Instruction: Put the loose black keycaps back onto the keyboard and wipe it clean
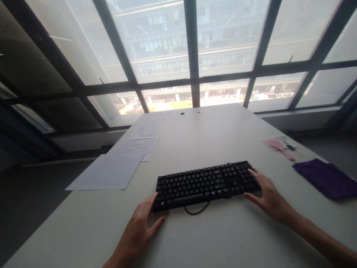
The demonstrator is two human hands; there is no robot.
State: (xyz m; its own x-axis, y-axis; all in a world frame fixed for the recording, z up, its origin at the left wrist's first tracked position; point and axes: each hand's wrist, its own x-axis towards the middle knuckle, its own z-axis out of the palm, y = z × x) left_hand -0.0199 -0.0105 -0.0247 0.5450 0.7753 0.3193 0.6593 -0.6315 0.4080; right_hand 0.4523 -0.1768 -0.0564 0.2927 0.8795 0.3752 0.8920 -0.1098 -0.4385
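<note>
A black keyboard (206,183) lies across the middle of a white table (212,238), with a loop of its cable hanging at the near edge. My left hand (141,227) rests flat on the table, fingertips touching the keyboard's near left corner. Fingers spread, my right hand (267,195) lies against the keyboard's right end. Neither hand holds anything.
Several sheets of white paper (111,171) lie at the table's left edge. A pink hairbrush (279,147) and a folded purple cloth (326,178) sit at the right. Large windows (192,56) stand beyond the table's far end.
</note>
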